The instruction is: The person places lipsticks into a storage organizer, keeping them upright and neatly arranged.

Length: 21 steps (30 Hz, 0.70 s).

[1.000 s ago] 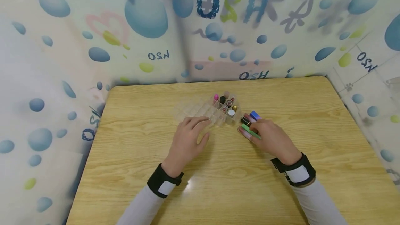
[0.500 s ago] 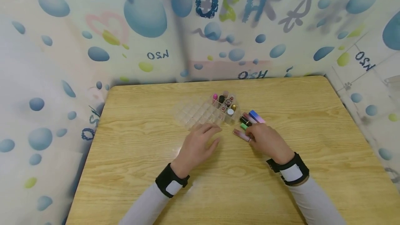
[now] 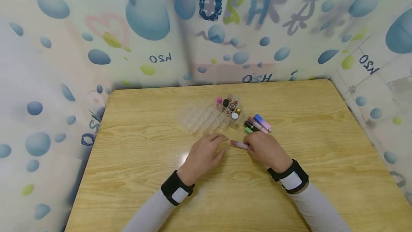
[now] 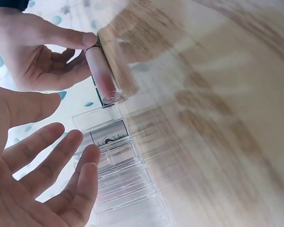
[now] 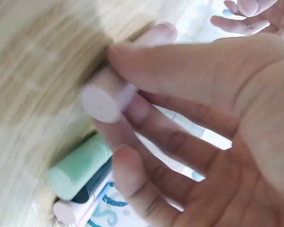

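My right hand [image 3: 268, 151] pinches a lip gloss tube [image 3: 239, 145] between thumb and fingers, low over the table. It has a pale pink cap [image 5: 102, 101] and a clear, brownish-red body [image 4: 104, 78] pointing left. Just left of its tip, my left hand [image 3: 202, 156] holds nothing, its fingers relaxed and slightly bent. Beyond both hands stands a clear compartmented organizer [image 3: 196, 117]. Several cosmetics fill its right end, among them a bright pink one [image 3: 219, 100] and a white-capped one [image 3: 235, 116].
Right of the organizer lie a green tube [image 3: 248, 130], partly hidden by my right hand, a black tube [image 3: 250, 126], a pinkish tube [image 3: 258, 124] and a blue-purple one [image 3: 262, 122]. A patterned wall covering [image 3: 154, 74] rises behind the wooden table [image 3: 135, 189].
My right hand has drawn the lip gloss tube left and toward me, away from the other tubes. My left hand has moved right and nearer, away from the organizer.
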Motion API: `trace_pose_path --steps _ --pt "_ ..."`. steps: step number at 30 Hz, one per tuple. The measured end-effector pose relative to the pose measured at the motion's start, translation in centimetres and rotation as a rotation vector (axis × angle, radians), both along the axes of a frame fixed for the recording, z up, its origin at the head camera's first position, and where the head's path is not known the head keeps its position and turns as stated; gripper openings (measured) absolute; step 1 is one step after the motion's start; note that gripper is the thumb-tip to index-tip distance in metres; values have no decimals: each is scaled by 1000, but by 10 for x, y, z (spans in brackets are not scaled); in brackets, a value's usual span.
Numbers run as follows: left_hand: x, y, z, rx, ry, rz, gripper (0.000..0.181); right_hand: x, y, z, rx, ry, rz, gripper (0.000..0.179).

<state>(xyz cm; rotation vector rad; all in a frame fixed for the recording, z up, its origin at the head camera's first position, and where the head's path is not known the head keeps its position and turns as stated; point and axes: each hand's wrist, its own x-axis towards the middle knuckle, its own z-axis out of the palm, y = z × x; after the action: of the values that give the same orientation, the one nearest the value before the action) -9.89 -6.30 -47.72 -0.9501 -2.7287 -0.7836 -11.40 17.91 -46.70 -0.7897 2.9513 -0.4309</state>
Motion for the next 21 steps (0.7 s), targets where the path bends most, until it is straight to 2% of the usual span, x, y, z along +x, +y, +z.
trace_pose_path --steps 4,9,16,21 --pt "1 0 -2 -22 11 2 35 2 -4 -1 -16 93 76 9" --pt "1 -2 -3 -22 40 -3 29 5 -9 3 -63 140 134 10" --pt "1 -3 -2 -5 56 -13 20 10 -14 8 -126 114 169 12" --pt "2 -4 -1 -2 56 -21 15 13 -15 8 -161 97 166 13"
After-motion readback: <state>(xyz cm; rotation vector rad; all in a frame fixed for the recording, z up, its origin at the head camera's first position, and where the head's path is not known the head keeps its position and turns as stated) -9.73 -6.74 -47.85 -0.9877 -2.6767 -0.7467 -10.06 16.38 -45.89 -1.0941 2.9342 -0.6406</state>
